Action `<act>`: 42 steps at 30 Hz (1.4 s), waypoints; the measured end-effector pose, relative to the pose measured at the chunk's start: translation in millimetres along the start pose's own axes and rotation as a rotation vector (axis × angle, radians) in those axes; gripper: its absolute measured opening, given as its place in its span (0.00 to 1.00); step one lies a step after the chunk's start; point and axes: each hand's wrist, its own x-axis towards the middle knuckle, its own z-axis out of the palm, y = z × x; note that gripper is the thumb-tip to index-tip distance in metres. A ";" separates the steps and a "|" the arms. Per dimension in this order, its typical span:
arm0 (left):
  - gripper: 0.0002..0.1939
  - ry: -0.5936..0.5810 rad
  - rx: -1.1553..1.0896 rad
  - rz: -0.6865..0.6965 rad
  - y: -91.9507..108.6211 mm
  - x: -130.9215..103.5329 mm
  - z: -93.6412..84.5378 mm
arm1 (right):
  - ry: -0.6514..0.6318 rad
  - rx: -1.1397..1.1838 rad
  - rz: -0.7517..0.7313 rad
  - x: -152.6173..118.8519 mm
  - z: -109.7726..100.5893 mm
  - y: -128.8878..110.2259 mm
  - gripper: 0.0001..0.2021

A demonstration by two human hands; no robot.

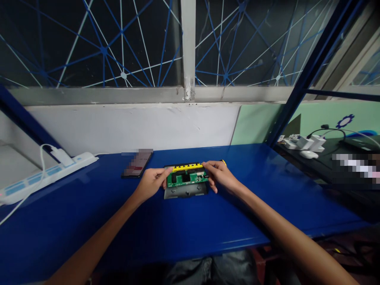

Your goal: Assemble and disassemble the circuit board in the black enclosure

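A green circuit board (194,177) with a yellow row of ports (187,167) along its far edge is held between my two hands. My left hand (151,183) pinches its left end, thumb on top. At the right end, my right hand (222,176) grips it with the thumb and fingers near the port row; some fingertips hang below the board. Just under and in front of the board lies a dark grey casing panel (186,193), partly hidden by it. A small yellow and black item (223,162) shows behind my right hand, mostly covered.
The blue table (190,225) reaches back to a white wall. A phone (138,163) lies left of my hands. On the far left is a white power strip (47,176) with a plugged-in cable. Right, past a blue post (292,107), a dark desk holds white chargers (308,142).
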 end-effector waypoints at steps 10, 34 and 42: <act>0.30 0.005 0.005 -0.010 -5.6 -0.1 2.2 | -0.025 0.127 0.098 -1.4 1.1 -2.5 0.19; 0.28 -0.013 -0.085 -0.033 2.7 0.1 0.6 | -0.019 0.085 0.001 -4.1 0.8 -6.7 0.17; 0.25 -0.031 -0.208 -0.101 3.8 0.3 3.0 | -0.022 0.056 -0.094 -7.8 2.1 -13.1 0.18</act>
